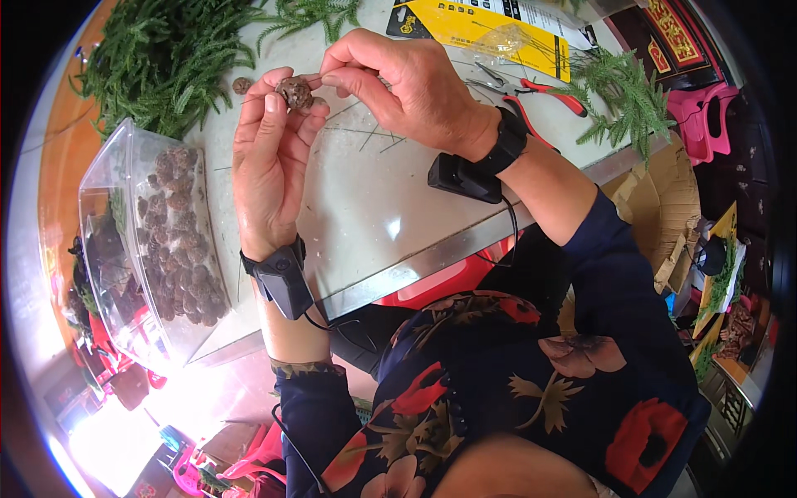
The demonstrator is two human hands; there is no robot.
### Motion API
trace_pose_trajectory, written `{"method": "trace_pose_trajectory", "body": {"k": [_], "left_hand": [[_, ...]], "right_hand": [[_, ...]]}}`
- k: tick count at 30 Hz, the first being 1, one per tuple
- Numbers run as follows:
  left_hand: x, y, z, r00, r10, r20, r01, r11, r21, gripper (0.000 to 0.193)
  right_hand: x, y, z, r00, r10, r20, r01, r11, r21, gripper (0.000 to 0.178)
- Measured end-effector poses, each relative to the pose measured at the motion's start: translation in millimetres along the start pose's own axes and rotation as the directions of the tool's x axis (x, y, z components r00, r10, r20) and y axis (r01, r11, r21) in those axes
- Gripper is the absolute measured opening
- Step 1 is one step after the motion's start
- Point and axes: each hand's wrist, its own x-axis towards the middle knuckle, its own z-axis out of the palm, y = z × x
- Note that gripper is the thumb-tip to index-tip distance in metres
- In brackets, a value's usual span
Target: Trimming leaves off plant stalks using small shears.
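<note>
Left hand [267,166]: fingers closing round a small brown cone [294,91].
Right hand [411,87]: fingers pinching the same cone.
Bench [365,207]: pale top carrying green sprigs [166,58], red-handled pliers [531,90], a clear bag of cones [166,241].

Both hands, left hand [267,170] and right hand [407,83], pinch a small brown cone [295,91].

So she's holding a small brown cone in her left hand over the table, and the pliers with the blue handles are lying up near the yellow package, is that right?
Not quite: the pliers have red handles, not blue, as the head view shows. The rest holds: the left hand holds a small brown cone over the table, the right hand pinching at it, and the pliers lie near the yellow package.
</note>
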Motion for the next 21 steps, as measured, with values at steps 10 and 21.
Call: {"method": "trace_pose_trajectory", "body": {"k": [10, 21], "left_hand": [[-1.3, -2.3, -2.8, 0.998, -0.027, 0.06, 0.026, 1.0, 0.014, 0.028], [-1.3, -3.9, 0.0, 0.998, -0.034, 0.049, 0.028, 0.992, 0.12, 0.028]], "right_hand": [[1.0, 0.5, -3.4, 0.999, 0.033, 0.003, -0.033, 0.997, 0.066, 0.004], [1.3, 2.5, -8.3, 0.998, 0.037, 0.047, -0.04, 0.997, 0.062, 0.004]]}}
